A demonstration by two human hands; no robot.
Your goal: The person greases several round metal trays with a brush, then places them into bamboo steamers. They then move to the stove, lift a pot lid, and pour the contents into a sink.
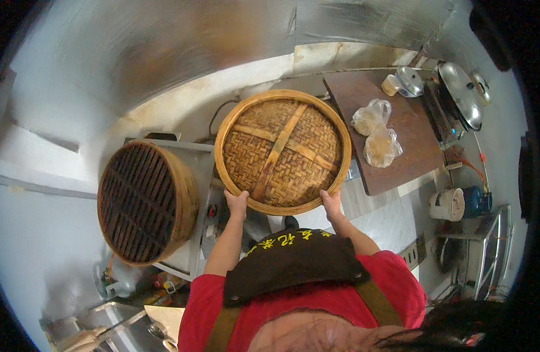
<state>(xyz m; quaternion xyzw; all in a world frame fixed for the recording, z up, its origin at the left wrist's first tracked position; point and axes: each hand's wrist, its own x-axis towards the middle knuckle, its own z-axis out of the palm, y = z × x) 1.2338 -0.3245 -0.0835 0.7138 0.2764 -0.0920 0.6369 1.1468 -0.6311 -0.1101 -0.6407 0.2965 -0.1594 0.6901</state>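
A large round lid of woven bamboo (311, 169), with two crossed slats over its weave, is held out in front of me. My left hand (237, 203) grips its rim at the near left, thumb on the upper side. At the near right of the same rim is my right hand (331, 203), holding it the same way. Left of the lid, a tall round bamboo steamer (186, 207) with dark slats across its top stands on a metal-edged counter (194, 149). The fingers of both hands are hidden under the rim.
On the right, a brown table (340, 94) bears two plastic bags (379, 132) of food, a small tub (390, 85) and a lidded pot (410, 82). Beyond it is a wok lid (460, 94). A white bucket (446, 204) stands lower right, a gas cylinder (125, 281) lower left.
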